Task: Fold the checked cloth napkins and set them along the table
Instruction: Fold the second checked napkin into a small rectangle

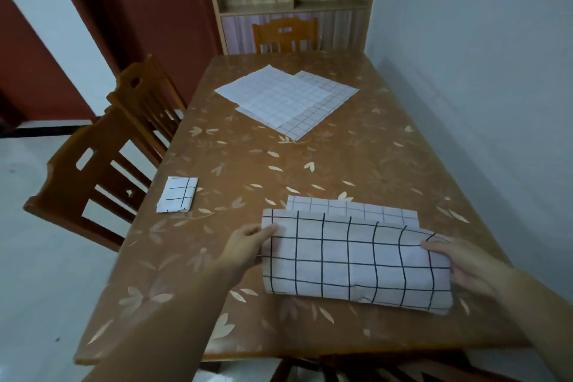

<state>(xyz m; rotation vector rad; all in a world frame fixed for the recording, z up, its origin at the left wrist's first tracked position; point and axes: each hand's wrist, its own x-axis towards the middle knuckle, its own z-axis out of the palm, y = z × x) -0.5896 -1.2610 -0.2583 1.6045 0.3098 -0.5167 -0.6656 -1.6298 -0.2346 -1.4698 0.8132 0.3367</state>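
Napkins, status by position, left to right. One folded napkin (177, 194) lies as a small compact packet near the left edge of the counter (387, 170), beside the nearer wooden chair (93, 177); it appears finished and set in place, so I count one done. Left hand (245, 246) grips the left edge of the napkin in progress (356, 260), thumb on top and fingers apparently under the raised flap. That cloth sits at the near end of the counter, folded over into a long band; the upper layer is lifted slightly and its far edge falls short of the lower layer, so the fold does not look squared up yet. Right hand (465, 263) holds the right end of the same cloth, fingers curled round its edge. Farther back, towards the middle-right of the counter, two flat napkins (288, 99) lie unfolded, overlapping, well apart from the hands. Judgement: one of four visible napkins complete, one mid-fold and likely needing further folds to match the packet, two untouched. Placement along the counter has barely begun; most of the job is left.
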